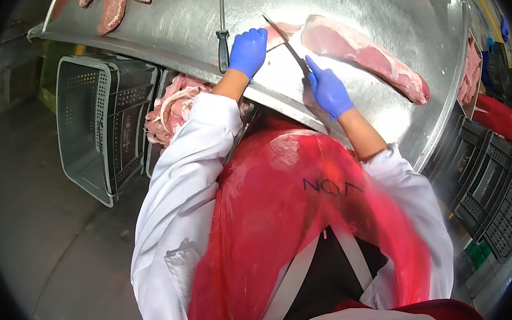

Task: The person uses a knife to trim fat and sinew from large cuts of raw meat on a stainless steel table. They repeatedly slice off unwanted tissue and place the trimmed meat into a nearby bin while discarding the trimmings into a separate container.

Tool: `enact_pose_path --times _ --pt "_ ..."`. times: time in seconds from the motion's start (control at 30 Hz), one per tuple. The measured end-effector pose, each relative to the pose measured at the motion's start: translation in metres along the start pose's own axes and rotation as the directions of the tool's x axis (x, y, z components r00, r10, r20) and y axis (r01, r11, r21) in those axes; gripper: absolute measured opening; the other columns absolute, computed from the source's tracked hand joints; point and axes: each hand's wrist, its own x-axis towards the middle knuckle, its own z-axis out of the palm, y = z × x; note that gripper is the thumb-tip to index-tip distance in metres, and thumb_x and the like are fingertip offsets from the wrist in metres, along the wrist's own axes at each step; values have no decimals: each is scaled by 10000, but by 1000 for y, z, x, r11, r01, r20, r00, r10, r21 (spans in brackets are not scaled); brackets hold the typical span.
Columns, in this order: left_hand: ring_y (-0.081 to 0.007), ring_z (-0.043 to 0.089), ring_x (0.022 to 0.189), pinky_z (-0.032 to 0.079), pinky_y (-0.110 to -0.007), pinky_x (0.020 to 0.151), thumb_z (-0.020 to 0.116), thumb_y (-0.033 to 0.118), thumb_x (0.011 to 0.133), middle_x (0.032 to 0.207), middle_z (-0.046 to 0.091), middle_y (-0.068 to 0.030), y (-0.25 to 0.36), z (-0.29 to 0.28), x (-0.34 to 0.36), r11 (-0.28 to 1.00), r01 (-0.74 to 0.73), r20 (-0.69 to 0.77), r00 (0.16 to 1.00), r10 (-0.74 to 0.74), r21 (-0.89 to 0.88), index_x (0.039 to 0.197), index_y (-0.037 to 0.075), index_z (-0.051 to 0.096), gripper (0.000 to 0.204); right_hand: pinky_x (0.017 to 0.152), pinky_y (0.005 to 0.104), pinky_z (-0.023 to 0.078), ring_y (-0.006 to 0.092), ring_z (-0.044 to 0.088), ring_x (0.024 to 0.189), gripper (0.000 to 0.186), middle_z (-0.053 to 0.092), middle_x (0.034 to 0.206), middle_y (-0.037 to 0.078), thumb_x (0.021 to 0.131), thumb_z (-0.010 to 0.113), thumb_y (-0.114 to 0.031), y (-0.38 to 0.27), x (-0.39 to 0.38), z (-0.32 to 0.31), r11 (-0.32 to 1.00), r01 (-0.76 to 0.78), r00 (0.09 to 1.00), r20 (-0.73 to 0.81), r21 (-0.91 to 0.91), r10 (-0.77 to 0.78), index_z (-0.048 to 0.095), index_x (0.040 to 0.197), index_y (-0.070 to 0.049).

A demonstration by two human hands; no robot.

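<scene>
My left hand [249, 52], in a blue glove, is closed in a fist at the near edge of the metal table. It grips the end of a thin strip of pale meat [280, 33] that runs right toward a large piece of meat. In my right hand [330, 91], also gloved in blue, is a knife [286, 40]. Its blade points up and left, crossing over the strip. The long pink piece of meat [359, 52] with white fat lies just beyond and right of the knife. Beside my left fist rests a sharpening steel [223, 45] with a black handle.
More cuts of meat [112, 10] lie at the table's far left. Below the near edge, a crate is heaped with meat trimmings [175, 109], next to an upright grey plastic crate [107, 126]. Dark crates [491, 183] stand at the right, past the metal table [398, 13].
</scene>
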Motion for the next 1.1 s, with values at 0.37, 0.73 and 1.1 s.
enact_pose_path --times 0.37,0.73,1.1 --pt "-380 696 788 555 -486 663 567 134 885 863 674 -205 58 -11 -43 957 -77 245 958 148 -280 988 49 600 138 860 523 552 495 653 966 551 558 1148 386 1010 507 -206 5 15 11 987 90 992 -73 -131 -100 383 1543 -272" --pt "-393 722 805 569 -448 712 759 295 874 886 729 -225 3 -67 -69 724 330 120 937 -327 -606 980 21 639 317 943 512 494 474 618 989 573 610 1166 329 1016 522 -216 111 -25 -29 994 61 998 -6 -92 -62 380 1566 -296" --pt "-407 601 1199 493 -456 1001 803 407 759 1310 592 -271 -4 -43 -51 923 218 272 953 -132 -316 1398 16 498 809 964 485 480 457 628 1066 519 654 1152 292 1045 516 -278 121 -63 -97 993 48 982 188 -106 -27 409 1553 -258"
